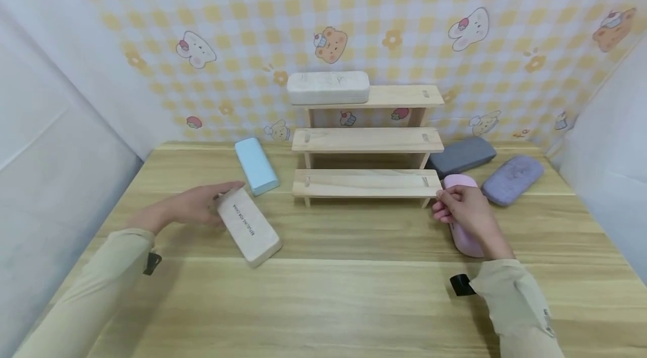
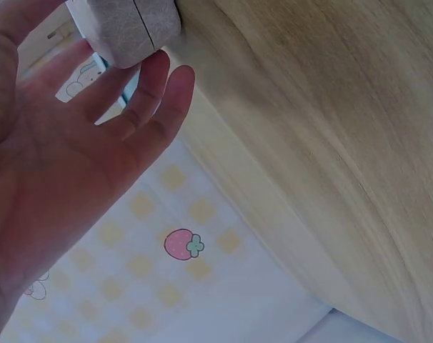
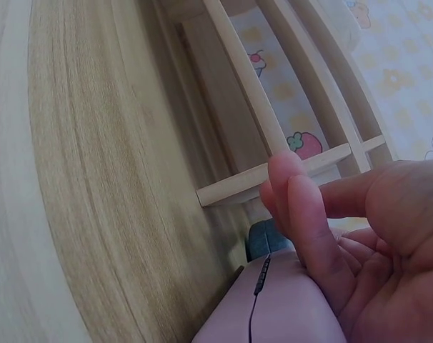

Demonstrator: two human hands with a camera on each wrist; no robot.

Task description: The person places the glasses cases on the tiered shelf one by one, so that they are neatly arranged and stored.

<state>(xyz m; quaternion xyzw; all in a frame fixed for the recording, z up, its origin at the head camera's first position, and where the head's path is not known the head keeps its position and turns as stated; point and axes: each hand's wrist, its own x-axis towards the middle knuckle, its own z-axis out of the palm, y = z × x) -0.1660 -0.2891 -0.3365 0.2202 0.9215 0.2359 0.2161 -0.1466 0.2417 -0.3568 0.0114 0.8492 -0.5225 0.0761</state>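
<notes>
My left hand [image 1: 199, 204] holds the upper left end of a beige glasses case [image 1: 250, 229] with printed lettering; in the left wrist view its ring and little fingers stretch out past the seamed end. Just behind lies a light blue glasses case [image 1: 256, 166]. My right hand [image 1: 467, 209] pinches the right front corner of the lowest board of a three-step wooden rack [image 1: 366, 184]. Under that hand a pink glasses case [image 1: 467, 243] lies on the table, partly covered; its seam and hinge show in the right wrist view.
A whitish glasses case [image 1: 328, 88] sits on the rack's top step, at its left. Right of the rack lie a dark grey glasses case [image 1: 462, 157] and a purple-grey one [image 1: 513, 180]. A yellow-checked cloth [image 1: 394, 9] hangs behind the wooden table [image 1: 323, 302].
</notes>
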